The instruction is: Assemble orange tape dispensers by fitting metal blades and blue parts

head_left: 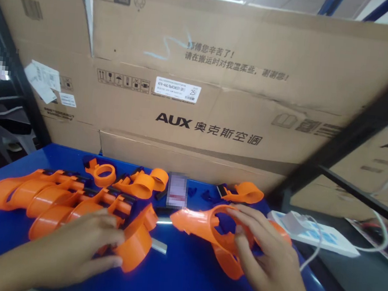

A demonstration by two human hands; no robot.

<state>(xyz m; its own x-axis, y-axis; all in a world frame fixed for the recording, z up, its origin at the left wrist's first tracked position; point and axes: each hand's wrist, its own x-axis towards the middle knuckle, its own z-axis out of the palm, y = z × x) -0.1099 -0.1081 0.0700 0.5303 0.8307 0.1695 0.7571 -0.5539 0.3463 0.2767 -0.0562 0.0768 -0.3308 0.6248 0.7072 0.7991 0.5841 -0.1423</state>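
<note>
Orange plastic ring piece (206,227) under right hand (265,257) fingers (242,213).

head-worn, facing forward-down, close over table (181,277)

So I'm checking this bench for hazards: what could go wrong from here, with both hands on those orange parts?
The right hand works an orange ring part near the blue table's right edge, so the part might slide off. The white power strip and its cable lie close by and could snag. The left hand could nudge the crowded orange pieces.
</note>
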